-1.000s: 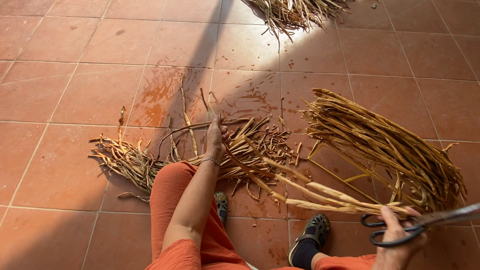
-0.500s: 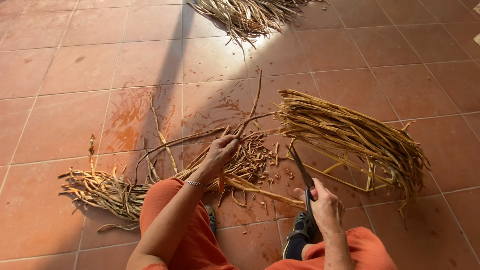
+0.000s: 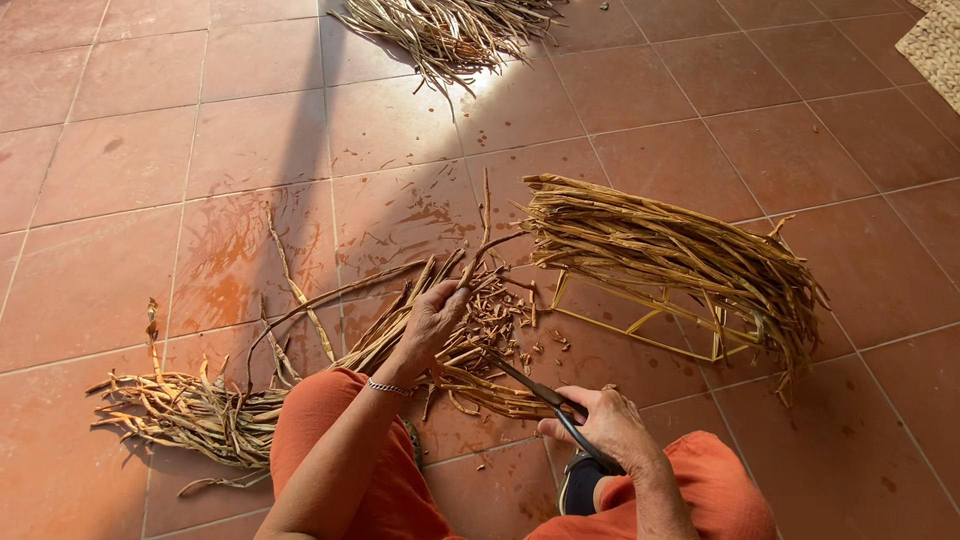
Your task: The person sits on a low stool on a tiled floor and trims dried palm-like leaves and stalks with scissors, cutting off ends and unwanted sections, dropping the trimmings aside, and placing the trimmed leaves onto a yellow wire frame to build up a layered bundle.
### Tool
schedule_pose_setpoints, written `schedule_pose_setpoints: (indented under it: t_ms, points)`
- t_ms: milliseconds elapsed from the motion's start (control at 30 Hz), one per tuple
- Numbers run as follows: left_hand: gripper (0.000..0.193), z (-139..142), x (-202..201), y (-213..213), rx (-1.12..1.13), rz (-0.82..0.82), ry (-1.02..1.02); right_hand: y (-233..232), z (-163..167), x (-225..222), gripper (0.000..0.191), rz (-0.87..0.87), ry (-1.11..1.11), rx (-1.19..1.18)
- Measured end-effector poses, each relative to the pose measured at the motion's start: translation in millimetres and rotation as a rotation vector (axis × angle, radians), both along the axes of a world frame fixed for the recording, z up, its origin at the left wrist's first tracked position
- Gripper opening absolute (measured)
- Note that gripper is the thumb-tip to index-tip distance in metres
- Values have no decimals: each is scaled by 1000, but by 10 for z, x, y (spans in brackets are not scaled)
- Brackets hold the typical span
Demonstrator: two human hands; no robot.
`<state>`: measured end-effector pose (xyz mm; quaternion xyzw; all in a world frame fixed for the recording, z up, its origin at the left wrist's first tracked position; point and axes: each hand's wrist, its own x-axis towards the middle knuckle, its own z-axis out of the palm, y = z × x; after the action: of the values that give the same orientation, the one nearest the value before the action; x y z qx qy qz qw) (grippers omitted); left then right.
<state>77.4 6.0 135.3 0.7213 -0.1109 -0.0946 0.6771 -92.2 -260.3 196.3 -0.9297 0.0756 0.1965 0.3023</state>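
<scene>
My left hand grips a bunch of long dried plant stalks that lie on the tiled floor in front of my knees. My right hand holds a pair of black-handled scissors, blades pointing up-left toward the stalk bunch, close to the cut pieces. A heap of short trimmed bits lies just beyond my left hand. I sit on the floor in orange trousers, with a dark shoe showing between my legs.
A neat bundle of trimmed stalks rests over a thin yellow frame to the right. Loose scraps pile at the left. Another heap of stalks lies far ahead. A woven mat corner shows top right.
My right hand brought the scissors from the far right in toward the centre, pointing at the stalks. My left hand shifted from pressing the pile to gripping a bunch. The view moved left.
</scene>
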Motion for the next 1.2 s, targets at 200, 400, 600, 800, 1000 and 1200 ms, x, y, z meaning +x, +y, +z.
schedule_pose_setpoints:
  t_ms: [200, 400, 600, 800, 1000, 1200]
  points:
    - [32, 39, -85, -38, 16, -63, -10, -100, -212, 72, 77, -168, -426, 211]
    - [27, 167, -255, -168, 299, -106, -94, 44, -312, 130, 75, -107, -739, 132]
    - [25, 317, -403, -253, 390, -185, -214, 171, -283, 96, 65, -113, -655, 91]
    - [30, 424, -438, -264, 295, -195, -192, 196, -369, 20, 52, -194, -624, 266]
    - [30, 363, -392, -211, 189, -179, -173, -7, -579, 108, 54, -394, -583, 685]
    - [31, 354, -365, -100, 263, -223, -124, -141, -673, 116, 60, -426, -469, 820]
